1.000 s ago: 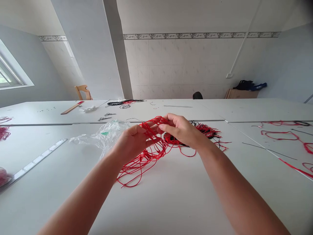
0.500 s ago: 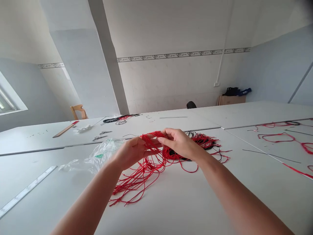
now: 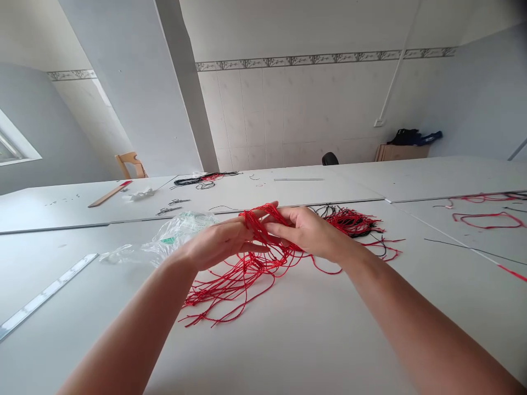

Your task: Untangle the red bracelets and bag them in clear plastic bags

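Observation:
A bundle of thin red cords [image 3: 257, 226] is looped between my two hands, just above the white table. My left hand [image 3: 220, 241] has the cords lying over its fingers, the lower fingers stretched out beneath. From the right, my right hand [image 3: 300, 230] pinches the same bundle between thumb and fingers. Loose red cord ends [image 3: 230, 293] trail onto the table below and to the left. Behind my right hand lies a pile of red and black cords [image 3: 354, 222], partly hidden by the hand.
Left of my hands lies a crumpled clear plastic bag [image 3: 164, 241], with a metal ruler [image 3: 47, 296] farther left. Scissors [image 3: 171, 208], a wooden strip with a red end [image 3: 109, 195] and black cords [image 3: 201, 180] lie farther back. A red cord loop [image 3: 488, 220] is at right.
The camera view has tilted down and shifted slightly, so the table appears higher. My fingers have shifted on the red cords, which now sit more spread over my left fingers.

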A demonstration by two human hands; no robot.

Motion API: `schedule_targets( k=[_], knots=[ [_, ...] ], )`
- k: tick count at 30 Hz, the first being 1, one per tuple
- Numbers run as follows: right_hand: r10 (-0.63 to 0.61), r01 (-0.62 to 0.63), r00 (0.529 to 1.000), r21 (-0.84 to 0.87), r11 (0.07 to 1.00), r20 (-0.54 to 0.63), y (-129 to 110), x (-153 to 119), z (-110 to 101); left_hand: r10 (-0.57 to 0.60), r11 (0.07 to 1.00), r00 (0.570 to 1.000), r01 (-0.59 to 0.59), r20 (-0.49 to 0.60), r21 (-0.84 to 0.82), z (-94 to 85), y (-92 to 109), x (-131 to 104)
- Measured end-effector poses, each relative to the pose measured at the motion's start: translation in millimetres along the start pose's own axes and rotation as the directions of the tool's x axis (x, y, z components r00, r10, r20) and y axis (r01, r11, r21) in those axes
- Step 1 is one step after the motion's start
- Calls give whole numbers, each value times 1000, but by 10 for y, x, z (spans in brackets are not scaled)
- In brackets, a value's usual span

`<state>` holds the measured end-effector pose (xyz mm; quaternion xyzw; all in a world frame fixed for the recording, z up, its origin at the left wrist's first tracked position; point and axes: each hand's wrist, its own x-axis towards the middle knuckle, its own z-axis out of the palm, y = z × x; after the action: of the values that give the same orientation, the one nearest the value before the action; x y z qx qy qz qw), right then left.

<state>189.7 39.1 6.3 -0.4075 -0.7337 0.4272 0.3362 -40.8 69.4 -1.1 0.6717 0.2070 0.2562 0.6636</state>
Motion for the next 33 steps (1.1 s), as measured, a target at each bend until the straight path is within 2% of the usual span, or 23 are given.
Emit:
schedule_targets(
  k=[4, 9, 13, 20, 27, 30, 33],
  knots=[
    [1, -1, 999, 16, 1000, 38, 16, -19, -21, -16, 998, 998, 13, 57, 55, 16, 37, -5],
    [17, -25, 989, 49, 999, 145, 16, -51, -39, -24, 997, 997, 18, 75, 80, 32, 98, -32],
    [-8, -6, 987, 88, 996, 158, 0, -75, -38, -38, 995, 995, 29, 91, 93, 23, 122, -86],
    [-64, 38, 981, 141, 989, 185, -42, -99, -49, -28, 994, 976, 5, 217, 105, -23, 131, -127],
    [-111, 43, 967, 283, 958, 228, -19, -46, 4, -37, 991, 980, 11, 197, 131, 6, 137, -122],
    [-109, 49, 970, 266, 963, 217, -21, -52, 5, -53, 987, 980, 23, 190, 156, -18, 136, -132],
    [-94, 63, 985, 204, 977, 147, -42, -81, -3, -72, 987, 983, 45, 169, 155, -47, 129, -146]
  ],
)
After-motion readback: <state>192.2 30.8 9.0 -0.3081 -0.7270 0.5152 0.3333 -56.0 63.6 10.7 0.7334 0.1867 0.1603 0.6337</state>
